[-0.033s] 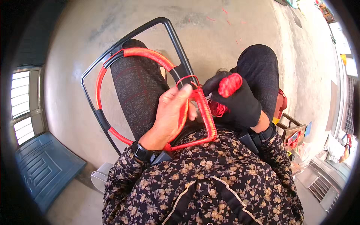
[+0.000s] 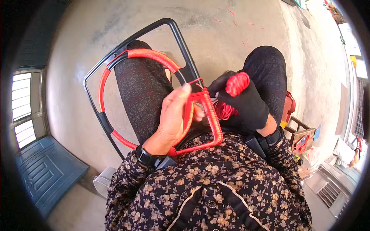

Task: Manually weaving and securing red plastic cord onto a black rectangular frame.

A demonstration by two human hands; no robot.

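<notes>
Red cord wraps much of the black metal frame (image 2: pixel 181 42) that lies across my lap, its far end tipped out over the concrete floor (image 2: pixel 231 34). The frame holds a round ring (image 2: pixel 101 86) inside its rectangular outline, and the ring is bound in red along its top and lower arcs, with bare black stretches at the left. Nearest to me, a wrapped bar (image 2: pixel 211 111) runs down to a corner just above my floral shirt (image 2: pixel 216 184).

My left hand (image 2: pixel 173 115) is bare, a dark watch (image 2: pixel 145 157) on the wrist; its fingers are curled narrow around the wrapped part of the frame, thumb up by the black bar. My right hand (image 2: pixel 246 104) wears a black glove and is closed on a small ball of red cord (image 2: pixel 236 84), held just beside the frame's corner; more red strands bunch under that palm, touching the bar.

Containers: a pale bucket-like tub (image 2: pixel 101 184) sits on the floor by my left elbow; I cannot tell what is in it. To my right stands a small wooden stool or crate (image 2: pixel 304 138) with coloured bits on it, too blurred to name, and a red-orange object (image 2: pixel 290 107) shows just behind my right knee. Short red snippets (image 2: pixel 231 12) dot the floor far ahead. A blue panelled door (image 2: pixel 42 177) lies at lower left
</notes>
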